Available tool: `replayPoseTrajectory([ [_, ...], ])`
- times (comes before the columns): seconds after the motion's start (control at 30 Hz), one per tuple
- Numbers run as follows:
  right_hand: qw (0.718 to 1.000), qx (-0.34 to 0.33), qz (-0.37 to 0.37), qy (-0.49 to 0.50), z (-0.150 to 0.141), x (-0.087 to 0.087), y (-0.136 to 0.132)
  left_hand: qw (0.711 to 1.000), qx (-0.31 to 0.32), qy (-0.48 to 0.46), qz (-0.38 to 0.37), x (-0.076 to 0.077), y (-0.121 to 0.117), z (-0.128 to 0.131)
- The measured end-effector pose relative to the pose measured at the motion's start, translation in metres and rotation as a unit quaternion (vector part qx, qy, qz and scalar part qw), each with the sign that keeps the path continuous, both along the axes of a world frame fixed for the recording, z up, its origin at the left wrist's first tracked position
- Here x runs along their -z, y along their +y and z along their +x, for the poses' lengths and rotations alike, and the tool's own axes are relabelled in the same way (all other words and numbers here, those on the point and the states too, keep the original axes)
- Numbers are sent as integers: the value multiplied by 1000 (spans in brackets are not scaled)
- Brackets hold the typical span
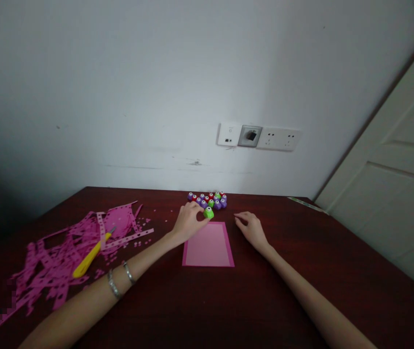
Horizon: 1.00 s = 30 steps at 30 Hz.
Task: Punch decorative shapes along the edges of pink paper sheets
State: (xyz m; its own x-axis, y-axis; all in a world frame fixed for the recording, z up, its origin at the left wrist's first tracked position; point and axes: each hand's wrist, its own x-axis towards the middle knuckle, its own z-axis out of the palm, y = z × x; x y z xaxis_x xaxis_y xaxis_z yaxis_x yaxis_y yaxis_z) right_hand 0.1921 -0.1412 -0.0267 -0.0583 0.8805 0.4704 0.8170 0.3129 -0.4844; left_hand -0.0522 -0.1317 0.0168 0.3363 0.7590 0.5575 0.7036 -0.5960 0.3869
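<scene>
My left hand (189, 221), with two silvery bangles on its forearm, has thumb and forefinger closed round a green craft punch (209, 212) with a white round top. Under and in front of it lies a pink sheet of paper (209, 247) with darker pink borders. Just behind, several small purple, red and green craft punches (210, 198) stand in a cluster. To the right of the paper, my right hand (252, 229) rests on the table with nothing in it, thumb and fingers slightly apart.
Left on the dark red table (265, 300) lies a heap of pink paper strips (57, 257) with punched holes and tiny cut-outs. A yellow-handled craft knife (92, 256) lies on the heap. The wall behind has sockets (278, 139); a white door (392, 184) stands at right.
</scene>
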Motion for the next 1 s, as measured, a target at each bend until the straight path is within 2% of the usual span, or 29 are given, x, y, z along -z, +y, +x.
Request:
replayPoseTrajectory([
  [0.17,994,-65,-29,78,-33,-18,-14,1000,10,21,13,-2,-9,6],
  [0.3,965,-118,-103,210,-52,-26,-24,998,17,47,25,-2,-17,10],
  [0.5,938,-123,-146,288,-60,-32,-29,995,18,87,49,-5,-26,13],
  [0.67,926,-108,-171,319,-63,-37,-32,991,5,115,65,-5,-31,15],
  [0.8,936,-113,-163,290,-59,-39,-30,991,17,119,64,-7,-31,15],
  [0.87,940,-128,-170,266,-51,-40,-26,993,40,102,40,-11,-27,13],
  [1.0,934,-161,-220,231,-20,-42,-15,988,100,96,-61,-18,-9,1],
])
